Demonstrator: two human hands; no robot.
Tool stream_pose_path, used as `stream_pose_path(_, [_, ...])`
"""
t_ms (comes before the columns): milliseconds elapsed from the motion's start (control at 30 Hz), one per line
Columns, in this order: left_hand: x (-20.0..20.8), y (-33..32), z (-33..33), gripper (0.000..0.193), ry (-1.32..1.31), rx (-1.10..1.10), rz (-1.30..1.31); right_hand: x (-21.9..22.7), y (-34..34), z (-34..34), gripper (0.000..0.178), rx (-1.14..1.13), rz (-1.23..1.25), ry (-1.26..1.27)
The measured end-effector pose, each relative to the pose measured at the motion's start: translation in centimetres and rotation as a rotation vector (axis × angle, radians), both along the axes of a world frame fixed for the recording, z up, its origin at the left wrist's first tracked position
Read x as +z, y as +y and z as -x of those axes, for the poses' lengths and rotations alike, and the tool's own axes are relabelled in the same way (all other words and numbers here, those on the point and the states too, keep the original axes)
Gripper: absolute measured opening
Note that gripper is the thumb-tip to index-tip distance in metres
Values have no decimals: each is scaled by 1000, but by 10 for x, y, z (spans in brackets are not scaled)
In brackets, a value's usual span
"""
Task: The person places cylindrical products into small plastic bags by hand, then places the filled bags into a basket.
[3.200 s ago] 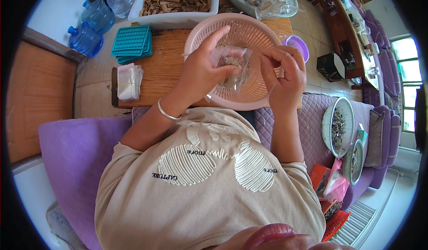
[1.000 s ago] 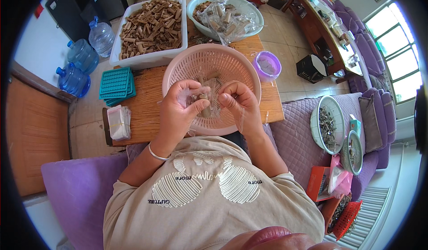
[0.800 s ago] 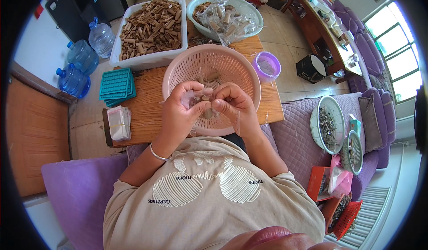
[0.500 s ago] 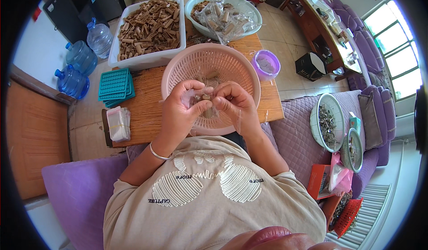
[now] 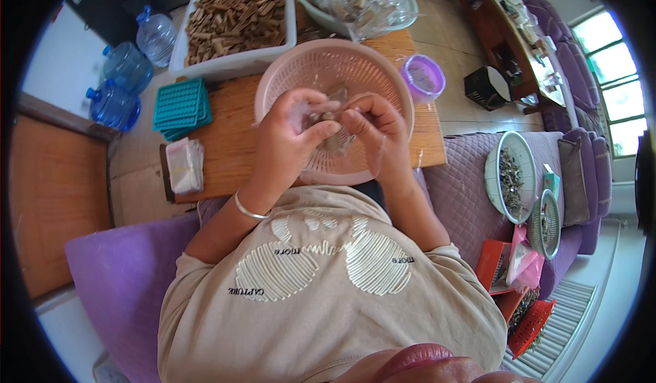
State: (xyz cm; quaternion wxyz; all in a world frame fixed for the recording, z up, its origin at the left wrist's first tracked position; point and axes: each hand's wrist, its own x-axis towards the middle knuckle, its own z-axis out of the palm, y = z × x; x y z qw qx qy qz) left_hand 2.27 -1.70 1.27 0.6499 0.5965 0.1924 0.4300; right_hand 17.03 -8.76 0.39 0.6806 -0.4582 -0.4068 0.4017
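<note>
Much of the clear bag [image 5: 335, 142], mid-frame, is hidden; the left hand [image 5: 292, 119] clamps it in its fingers, but whether the right hand [image 5: 380, 129] has fingers closed we cannot tell.

The basket [image 5: 301, 62] is soft pink, patterned with rows of narrow slits; the plastic bag [image 5: 334, 143] is clear and colourless. The tabletop [image 5: 232, 113] is orange-brown with darker wood grain. The tub [image 5: 236, 66] is white, the pieces [image 5: 239, 17] in it mid-brown; the basin [image 5: 324, 19] is pale mint green and the cup [image 5: 435, 96] bright lilac. The trays [image 5: 178, 107] are teal with a grid pattern, the water bottles [image 5: 113, 104] see-through blue. The shirt [image 5: 328, 328] is beige, with cream, striped rounded shapes and black lettering; the bracelet [image 5: 249, 209] is silver. The sofa seat [image 5: 465, 171] is dusky mauve, quilted in diamonds.
</note>
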Motion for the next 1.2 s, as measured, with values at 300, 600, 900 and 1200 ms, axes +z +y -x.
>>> stream_pose_path(300, [-4, 0, 2, 38, 70, 14, -31, -2, -4, 1, 13, 38, 14, 17])
stream_pose_path(600, [7, 13, 19, 12, 324, 107, 8, 3, -6, -4, 14, 18, 19, 91])
stream_pose_path(900, [26, 11, 28, 8, 171, 30, -251, 25, -17, 6, 24, 40, -56, 213])
stream_pose_path(1200, [41, 21, 39, 3, 47, -191, -726, 29, -25, 6, 7, 243, -76, 419])
